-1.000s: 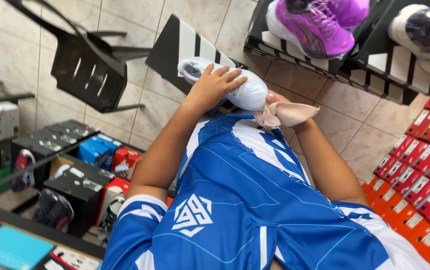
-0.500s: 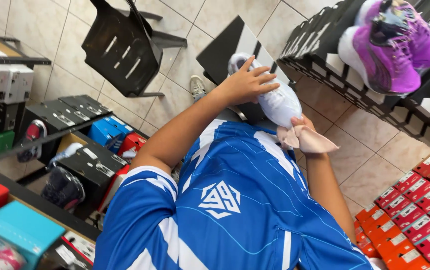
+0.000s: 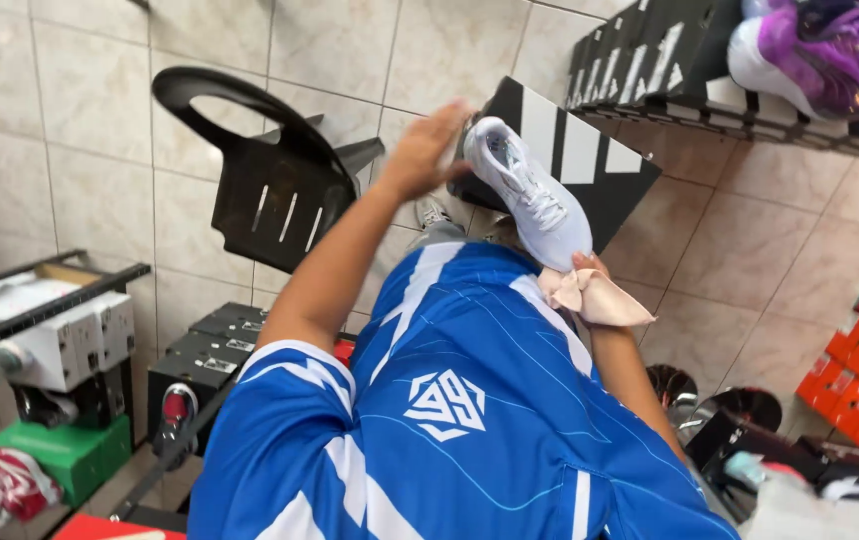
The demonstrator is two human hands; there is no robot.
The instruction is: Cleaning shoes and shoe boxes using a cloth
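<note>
My left hand grips the heel end of a white sneaker, which is held up in front of my blue and white jersey with its laces facing me. My right hand is below the shoe's toe and is closed on a folded pale pink cloth. The cloth touches the toe of the sneaker. Most of my right hand's fingers are hidden by the cloth.
A black shoe box with white stripes lies on the tiled floor behind the sneaker, next to a black chair. A rack at top right holds a purple sneaker. Orange boxes are stacked on the right, black boxes on the left.
My left hand slid from the top of the sneaker to its heel, and the shoe turned so its laces show. The view shifted; the cloth stays at the toe.
</note>
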